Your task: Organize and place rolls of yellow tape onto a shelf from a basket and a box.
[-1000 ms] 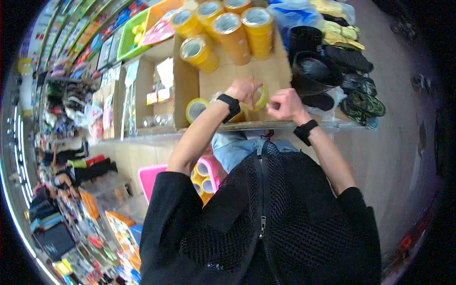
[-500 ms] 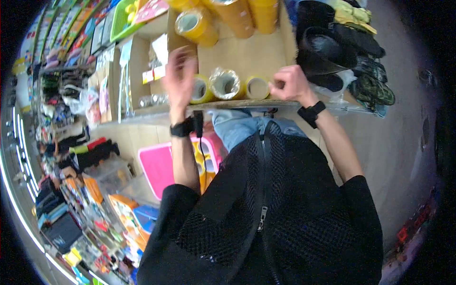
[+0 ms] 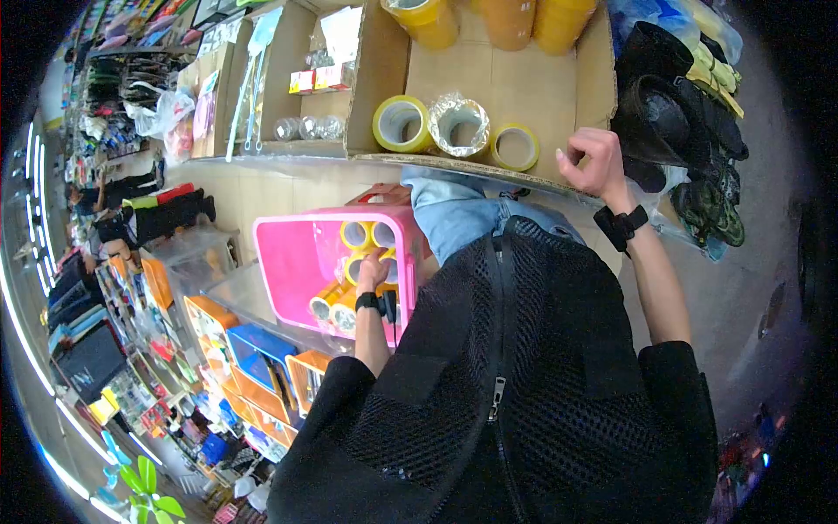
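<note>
My left hand reaches down into a pink basket that holds several yellow tape rolls. The hand lies on the rolls, and its grip is hidden. My right hand hovers at the front edge of a cardboard tray with its fingers curled and nothing visible in them. Just left of it, three tape rolls lie in a row on the tray: a flat yellow one, a plastic-wrapped one and another yellow one.
More yellow tape rolls stand at the back of the tray. Black footwear is piled to the right. A cardboard box with small packets sits on the left. Shelves of goods crowd the floor beside the basket.
My left hand has dropped from the shelf down into the pink basket. The camera has tilted downward. The right hand stays by the tray's front edge, now a little apart from the flat roll.
</note>
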